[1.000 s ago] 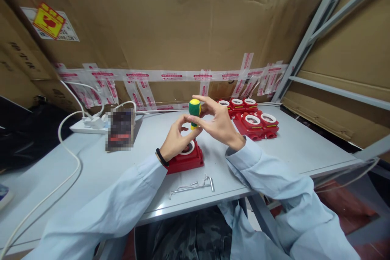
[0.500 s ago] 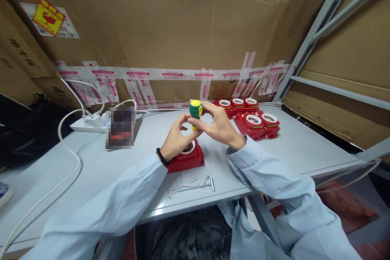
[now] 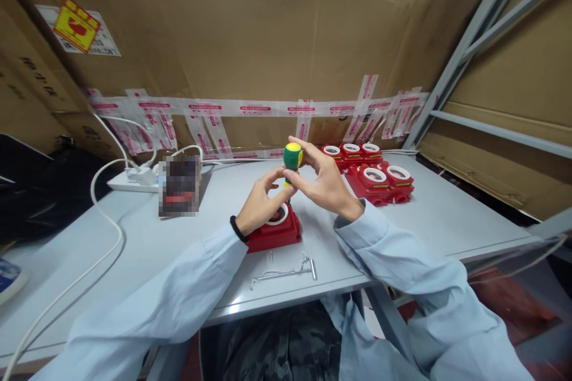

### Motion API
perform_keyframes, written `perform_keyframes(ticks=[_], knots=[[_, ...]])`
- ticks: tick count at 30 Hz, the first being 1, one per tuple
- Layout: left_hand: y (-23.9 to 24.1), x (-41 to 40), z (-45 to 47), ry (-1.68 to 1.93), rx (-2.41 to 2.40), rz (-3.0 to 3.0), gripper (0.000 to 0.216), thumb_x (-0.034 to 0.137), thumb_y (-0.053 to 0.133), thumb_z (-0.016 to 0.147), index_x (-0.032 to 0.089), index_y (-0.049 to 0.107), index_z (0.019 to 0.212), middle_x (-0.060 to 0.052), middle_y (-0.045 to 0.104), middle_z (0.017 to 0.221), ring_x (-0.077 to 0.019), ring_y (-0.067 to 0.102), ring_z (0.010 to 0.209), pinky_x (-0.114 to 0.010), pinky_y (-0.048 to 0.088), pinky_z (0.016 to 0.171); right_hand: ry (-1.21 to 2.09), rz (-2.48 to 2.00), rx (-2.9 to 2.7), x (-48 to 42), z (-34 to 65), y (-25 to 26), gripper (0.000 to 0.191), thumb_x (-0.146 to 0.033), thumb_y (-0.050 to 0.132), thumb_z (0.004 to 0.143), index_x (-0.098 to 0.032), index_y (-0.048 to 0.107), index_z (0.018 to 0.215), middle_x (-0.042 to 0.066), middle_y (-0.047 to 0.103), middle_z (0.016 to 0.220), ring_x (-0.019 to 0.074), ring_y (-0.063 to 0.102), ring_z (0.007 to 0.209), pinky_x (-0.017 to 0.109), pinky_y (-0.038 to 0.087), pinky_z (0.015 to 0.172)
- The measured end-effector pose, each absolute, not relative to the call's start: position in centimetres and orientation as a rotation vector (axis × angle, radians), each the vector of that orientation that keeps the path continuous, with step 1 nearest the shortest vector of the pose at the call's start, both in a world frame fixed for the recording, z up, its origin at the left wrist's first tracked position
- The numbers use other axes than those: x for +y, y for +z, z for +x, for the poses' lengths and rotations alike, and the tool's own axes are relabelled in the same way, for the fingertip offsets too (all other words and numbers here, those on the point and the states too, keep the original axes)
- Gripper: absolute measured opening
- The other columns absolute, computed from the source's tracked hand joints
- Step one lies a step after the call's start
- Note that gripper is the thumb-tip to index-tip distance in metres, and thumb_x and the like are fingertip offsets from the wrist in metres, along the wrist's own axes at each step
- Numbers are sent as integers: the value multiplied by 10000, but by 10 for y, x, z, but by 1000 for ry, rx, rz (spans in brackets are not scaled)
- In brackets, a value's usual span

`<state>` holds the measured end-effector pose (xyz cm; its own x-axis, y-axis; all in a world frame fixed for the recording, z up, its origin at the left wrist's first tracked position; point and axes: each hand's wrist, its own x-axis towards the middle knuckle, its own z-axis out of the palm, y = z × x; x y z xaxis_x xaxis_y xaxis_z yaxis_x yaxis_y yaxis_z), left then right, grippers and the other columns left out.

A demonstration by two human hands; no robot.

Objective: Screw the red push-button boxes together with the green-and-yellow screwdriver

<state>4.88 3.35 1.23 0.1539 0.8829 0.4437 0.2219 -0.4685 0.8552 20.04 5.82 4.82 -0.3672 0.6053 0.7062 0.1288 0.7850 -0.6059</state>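
My right hand (image 3: 324,184) grips a screwdriver by its green and yellow handle (image 3: 292,156), held upright over a red box part (image 3: 276,231) with a white ring on top. My left hand (image 3: 263,202) pinches at the screwdriver's shaft just below the handle, above the ring. The tip of the tool is hidden behind my fingers. A black band sits on my left wrist. The red box part rests on the grey table (image 3: 134,244) right under both hands.
Several more red box parts (image 3: 373,174) stand at the back right. A metal T-shaped tool and small screws (image 3: 286,271) lie near the front edge. A blurred box (image 3: 179,186), a white power strip (image 3: 134,178) and white cables lie at the left. Cardboard walls the back.
Both hands and the screwdriver have stayed over the red box part, with only small shifts of the fingers. The view has drifted slightly.
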Motion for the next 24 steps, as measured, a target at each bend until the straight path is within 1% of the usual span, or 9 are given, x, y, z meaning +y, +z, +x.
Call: perform_keyframes(ticks=[3, 7, 10, 12, 13, 16, 20, 22, 24], knots=[[11, 34, 48, 1334, 1000, 1787, 285, 431, 570, 842, 187, 628, 978, -73, 683, 1113, -262, 593, 1094, -389, 412, 957, 629, -535, -1899, 59, 201, 47, 568, -231, 586, 821, -179, 431, 1366, 76, 669, 1094, 186, 661, 978, 371, 527, 902], [11, 34, 48, 1401, 1130, 1809, 312, 434, 697, 734, 191, 572, 886, -49, 676, 965, -233, 615, 956, -350, 450, 837, 515, -595, -1895, 56, 200, 48, 510, -279, 669, 771, -162, 533, 1249, 69, 671, 1063, 182, 646, 918, 365, 527, 876], [12, 33, 48, 1405, 1133, 1792, 421, 444, 719, 697, 203, 555, 1001, -63, 654, 1080, -235, 598, 1015, -345, 458, 842, 537, -558, -1886, 54, 198, 50, 497, -252, 666, 765, -180, 531, 1238, 51, 683, 1024, 168, 647, 901, 341, 531, 859], [13, 33, 48, 1358, 1068, 1791, 405, 449, 659, 757, 207, 574, 1070, -74, 641, 1169, -248, 586, 1078, -370, 443, 904, 587, -538, -1878, 54, 198, 49, 538, -210, 620, 781, -182, 476, 1298, 50, 685, 1010, 166, 655, 907, 343, 528, 871], [12, 34, 48, 1341, 1036, 1787, 364, 447, 619, 794, 204, 592, 1064, -74, 647, 1174, -254, 585, 1091, -381, 430, 933, 607, -536, -1873, 54, 198, 49, 543, -195, 594, 788, -180, 459, 1314, 54, 680, 1017, 167, 657, 916, 347, 528, 873], [11, 35, 48, 1326, 1021, 1781, 289, 429, 607, 811, 184, 627, 963, -71, 686, 1068, -264, 604, 1047, -388, 419, 929, 602, -562, -1868, 55, 199, 48, 523, -211, 583, 798, -179, 460, 1306, 64, 665, 1054, 180, 653, 943, 363, 525, 882], [10, 35, 48, 1393, 1133, 1790, 316, 402, 729, 695, 183, 568, 857, -42, 663, 909, -245, 605, 924, -355, 432, 817, 497, -604, -1876, 53, 198, 48, 473, -272, 675, 761, -167, 544, 1203, 62, 666, 1042, 185, 638, 906, 355, 525, 855], [11, 34, 48, 1396, 1124, 1776, 337, 392, 720, 699, 190, 557, 914, -46, 654, 967, -243, 597, 956, -353, 434, 825, 522, -568, -1881, 53, 198, 48, 457, -256, 657, 780, -166, 541, 1213, 62, 664, 1047, 179, 640, 913, 342, 525, 857], [12, 34, 48, 1358, 1057, 1773, 315, 393, 657, 762, 195, 571, 990, -60, 651, 1079, -246, 590, 1027, -370, 423, 891, 601, -526, -1874, 55, 198, 47, 514, -224, 611, 807, -173, 473, 1300, 63, 661, 1055, 173, 648, 939, 338, 527, 869]])
